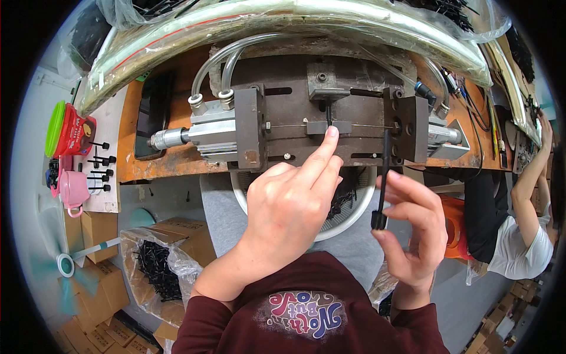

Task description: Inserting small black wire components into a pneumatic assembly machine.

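My left hand point(289, 197) reaches over the metal fixture point(289, 109). Its index finger is stretched out, and the tip rests at a small grey block point(318, 127) in the middle. A thin black rod point(329, 112) stands out between that fingertip and the bracket point(327, 82) behind; the finger hides its near end. Off to the right, my right hand point(415, 227) pinches a long black rod with a knobbed end point(378, 219) between thumb and fingers. The rod points away from me, with its knob at the thumb and its far tip in front of the fixture's right jaw point(407, 127).
Air cylinders point(212, 135) with clear hoses point(203, 65) flank the fixture on the wooden bench point(132, 168). A white basket point(348, 230) of black parts sits at my lap. Left are a pink cup point(73, 189), a fan point(66, 264) and a bagged box point(188, 236). A co-worker point(525, 236) works at right.
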The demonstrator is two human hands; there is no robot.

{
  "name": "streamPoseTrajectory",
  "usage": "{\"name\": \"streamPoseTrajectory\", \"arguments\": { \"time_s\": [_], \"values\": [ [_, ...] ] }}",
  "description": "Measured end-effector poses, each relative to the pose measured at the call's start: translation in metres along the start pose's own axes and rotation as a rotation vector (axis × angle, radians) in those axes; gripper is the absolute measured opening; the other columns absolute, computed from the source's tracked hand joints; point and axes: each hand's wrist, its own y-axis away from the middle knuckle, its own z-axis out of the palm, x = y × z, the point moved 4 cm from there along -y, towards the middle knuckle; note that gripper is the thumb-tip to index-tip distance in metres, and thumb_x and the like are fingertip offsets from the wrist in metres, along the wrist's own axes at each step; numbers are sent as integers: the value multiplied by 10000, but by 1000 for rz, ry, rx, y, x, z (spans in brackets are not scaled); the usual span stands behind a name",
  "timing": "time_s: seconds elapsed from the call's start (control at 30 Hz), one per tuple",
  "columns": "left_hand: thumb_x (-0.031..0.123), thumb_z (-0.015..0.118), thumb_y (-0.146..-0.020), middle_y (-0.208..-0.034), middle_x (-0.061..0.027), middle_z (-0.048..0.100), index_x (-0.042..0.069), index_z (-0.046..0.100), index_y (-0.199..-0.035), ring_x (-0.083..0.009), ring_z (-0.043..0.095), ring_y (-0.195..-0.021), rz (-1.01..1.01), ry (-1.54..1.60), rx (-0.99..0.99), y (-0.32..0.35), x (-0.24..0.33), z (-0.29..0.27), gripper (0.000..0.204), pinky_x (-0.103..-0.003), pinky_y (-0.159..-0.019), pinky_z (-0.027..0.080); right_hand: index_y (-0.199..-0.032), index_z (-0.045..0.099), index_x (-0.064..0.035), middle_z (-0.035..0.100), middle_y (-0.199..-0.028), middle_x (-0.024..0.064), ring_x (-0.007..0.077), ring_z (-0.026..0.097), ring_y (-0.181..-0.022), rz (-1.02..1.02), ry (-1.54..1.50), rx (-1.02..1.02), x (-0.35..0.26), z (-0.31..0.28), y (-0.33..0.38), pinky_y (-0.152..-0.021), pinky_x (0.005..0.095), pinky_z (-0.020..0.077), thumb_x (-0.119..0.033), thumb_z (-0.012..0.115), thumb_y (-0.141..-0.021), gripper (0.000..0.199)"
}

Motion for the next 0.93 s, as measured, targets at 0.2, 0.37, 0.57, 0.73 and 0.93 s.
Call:
{"name": "streamPoseTrajectory", "arguments": {
  "time_s": [0.2,0.37,0.57,0.73,0.93],
  "values": [
    [118,784,-704,-1197,-72,683,57,701,-922,-161,601,-577,-4,13,1,0,-2,0,240,-257,-564,481,-1007,581,33,597,-1245,264,340,664,-1028,-119,176,-22,5,9,-9,-846,380,554,36,758,-706,349],
    [113,790,-694,-1183,-82,687,54,703,-917,-168,596,-570,29,41,58,4,-6,0,247,-266,-562,482,-1019,587,25,601,-1267,239,287,678,-910,-229,369,-76,10,16,-23,-740,348,529,1,728,-738,316],
    [146,767,-731,-1124,-84,702,64,707,-917,-192,647,-626,84,366,-373,38,0,-18,211,-298,-557,503,-973,592,-2,609,-1284,206,226,617,-688,-276,443,-192,10,38,-26,-632,305,487,0,729,-716,292],
    [209,745,-767,-1062,-75,707,82,718,-945,-245,683,-726,12,478,-551,77,-14,15,221,-358,-627,546,-977,592,-17,594,-1321,167,167,531,-564,-227,609,-263,2,50,-40,-570,280,456,-50,703,-771,236],
    [266,750,-788,-1186,-108,666,77,685,-1051,-284,695,-885,36,591,-556,69,-9,7,330,-369,-739,568,-1014,603,-26,588,-1330,168,140,531,-527,-213,723,-347,-2,51,-43,-568,240,472,-97,687,-808,234]
  ]
}}
